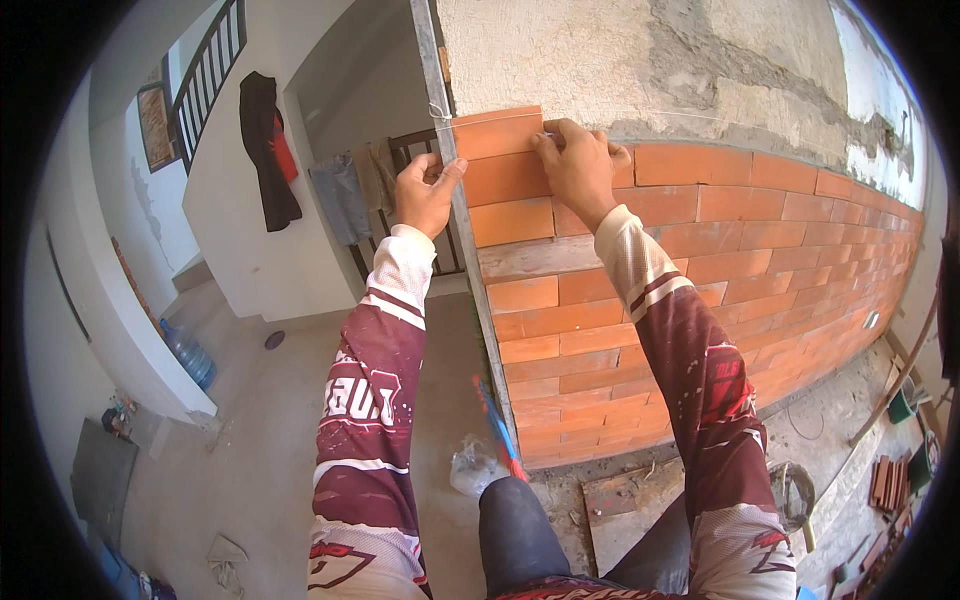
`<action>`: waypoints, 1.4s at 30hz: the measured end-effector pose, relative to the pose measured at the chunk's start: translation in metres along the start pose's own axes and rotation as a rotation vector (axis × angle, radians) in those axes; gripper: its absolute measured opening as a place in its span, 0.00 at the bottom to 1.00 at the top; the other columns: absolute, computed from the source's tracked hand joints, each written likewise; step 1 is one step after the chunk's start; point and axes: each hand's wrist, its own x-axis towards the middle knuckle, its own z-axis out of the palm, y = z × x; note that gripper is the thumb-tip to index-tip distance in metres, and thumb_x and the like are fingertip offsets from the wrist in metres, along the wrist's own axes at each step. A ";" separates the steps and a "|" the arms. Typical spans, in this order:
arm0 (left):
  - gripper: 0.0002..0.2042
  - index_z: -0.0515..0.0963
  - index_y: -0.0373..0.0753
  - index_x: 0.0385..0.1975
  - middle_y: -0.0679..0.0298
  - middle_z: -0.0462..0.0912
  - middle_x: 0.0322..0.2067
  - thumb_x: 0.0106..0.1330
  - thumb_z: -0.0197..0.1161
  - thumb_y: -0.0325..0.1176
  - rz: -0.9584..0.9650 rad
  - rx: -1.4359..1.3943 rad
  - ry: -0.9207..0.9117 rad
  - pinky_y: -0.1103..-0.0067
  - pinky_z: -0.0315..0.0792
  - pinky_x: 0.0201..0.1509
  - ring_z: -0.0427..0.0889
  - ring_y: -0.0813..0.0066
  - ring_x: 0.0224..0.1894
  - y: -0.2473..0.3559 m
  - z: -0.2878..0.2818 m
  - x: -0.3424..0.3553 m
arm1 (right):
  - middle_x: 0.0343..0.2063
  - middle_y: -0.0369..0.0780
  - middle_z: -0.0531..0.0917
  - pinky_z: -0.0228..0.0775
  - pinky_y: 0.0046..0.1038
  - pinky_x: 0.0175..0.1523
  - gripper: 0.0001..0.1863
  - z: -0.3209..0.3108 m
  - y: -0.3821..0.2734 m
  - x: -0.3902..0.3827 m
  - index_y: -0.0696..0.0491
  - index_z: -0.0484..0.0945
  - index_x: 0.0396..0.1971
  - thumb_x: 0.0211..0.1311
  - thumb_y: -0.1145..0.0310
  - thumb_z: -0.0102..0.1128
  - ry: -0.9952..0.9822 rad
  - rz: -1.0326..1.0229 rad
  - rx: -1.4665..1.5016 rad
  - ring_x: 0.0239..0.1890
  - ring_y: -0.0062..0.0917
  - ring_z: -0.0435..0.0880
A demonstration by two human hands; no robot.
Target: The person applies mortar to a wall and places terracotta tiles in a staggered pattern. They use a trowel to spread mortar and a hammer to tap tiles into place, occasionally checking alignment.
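A thin orange brick tile sits on the top row at the left end of the brick-tiled wall. At that tile's right end, my right hand has its thumb and fingers pinched together, with a tiny pale bit showing between them that I cannot make out. My left hand is at the upright bar along the wall's left edge, fingers curled and thumb pressed against the bar. A pale string is tied round the bar and runs rightward across the top tile.
Rough bare plaster covers the wall above the tiles. A clear plastic bag and a blue-and-red broom are by the bar's foot. At lower right are stacked tiles and a bucket. A water bottle stands far left.
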 end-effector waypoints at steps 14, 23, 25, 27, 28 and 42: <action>0.18 0.79 0.32 0.42 0.70 0.79 0.31 0.64 0.63 0.43 -0.031 0.087 0.001 0.82 0.68 0.38 0.73 0.82 0.33 -0.006 0.005 -0.003 | 0.36 0.50 0.84 0.51 0.63 0.56 0.27 -0.004 -0.009 0.019 0.52 0.85 0.33 0.67 0.50 0.38 -0.133 0.223 -0.166 0.48 0.49 0.77; 0.24 0.70 0.32 0.55 0.61 0.71 0.55 0.68 0.58 0.44 -0.325 -0.222 -0.208 0.71 0.60 0.62 0.68 0.70 0.58 -0.084 -0.072 0.052 | 0.30 0.48 0.80 0.53 0.43 0.51 0.22 -0.012 -0.009 -0.030 0.60 0.81 0.26 0.62 0.55 0.49 0.186 0.452 0.162 0.44 0.41 0.72; 0.25 0.68 0.31 0.57 0.59 0.70 0.57 0.68 0.57 0.44 -0.346 -0.200 -0.193 0.69 0.58 0.65 0.67 0.67 0.60 -0.074 -0.041 0.040 | 0.28 0.47 0.78 0.52 0.42 0.48 0.19 -0.042 0.021 -0.078 0.56 0.78 0.23 0.63 0.57 0.49 0.289 0.410 0.278 0.40 0.41 0.70; 0.26 0.66 0.29 0.58 0.54 0.69 0.58 0.68 0.57 0.43 -0.324 -0.082 -0.152 0.70 0.60 0.64 0.67 0.65 0.60 -0.066 -0.032 0.033 | 0.28 0.46 0.77 0.52 0.41 0.47 0.17 -0.072 0.042 -0.142 0.54 0.76 0.23 0.63 0.57 0.48 0.300 0.386 0.305 0.39 0.40 0.70; 0.25 0.66 0.29 0.59 0.54 0.69 0.58 0.69 0.56 0.42 -0.255 0.151 -0.073 0.69 0.60 0.64 0.68 0.65 0.59 -0.058 -0.031 0.028 | 0.28 0.45 0.77 0.53 0.41 0.47 0.17 -0.080 0.055 -0.178 0.53 0.75 0.23 0.64 0.57 0.48 0.253 0.410 0.301 0.39 0.40 0.70; 0.24 0.72 0.41 0.48 0.58 0.81 0.35 0.65 0.53 0.57 -1.934 -0.739 -1.121 0.71 0.78 0.31 0.81 0.61 0.35 0.002 0.149 -0.536 | 0.31 0.38 0.75 0.52 0.39 0.50 0.12 -0.278 0.078 -0.524 0.50 0.75 0.33 0.65 0.57 0.49 -0.208 0.884 -0.239 0.43 0.33 0.69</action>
